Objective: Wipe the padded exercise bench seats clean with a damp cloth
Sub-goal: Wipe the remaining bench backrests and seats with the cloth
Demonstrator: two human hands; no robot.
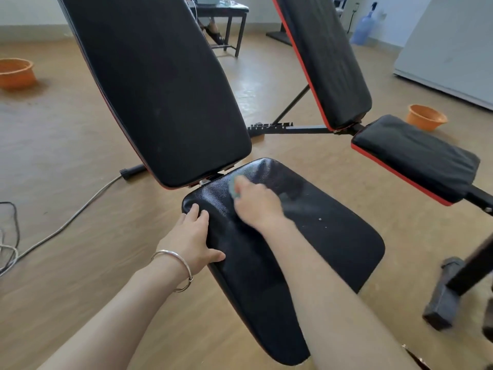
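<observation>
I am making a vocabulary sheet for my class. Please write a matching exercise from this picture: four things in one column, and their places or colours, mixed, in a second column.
1 cloth
2 left hand
3 bracelet
4 water bottle

A silver, round a wrist
B blue, far at the back
C in the right hand, on the near seat
D resting on the near seat's left edge

Pairs: 1-C, 2-D, 3-A, 4-B

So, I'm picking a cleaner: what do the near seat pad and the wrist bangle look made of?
Seat pad: probably vinyl or faux leather, black and glossy, with a pebbled grain catching light. Bangle: seemingly polished silver-coloured metal, thin and brightly shiny.
</observation>
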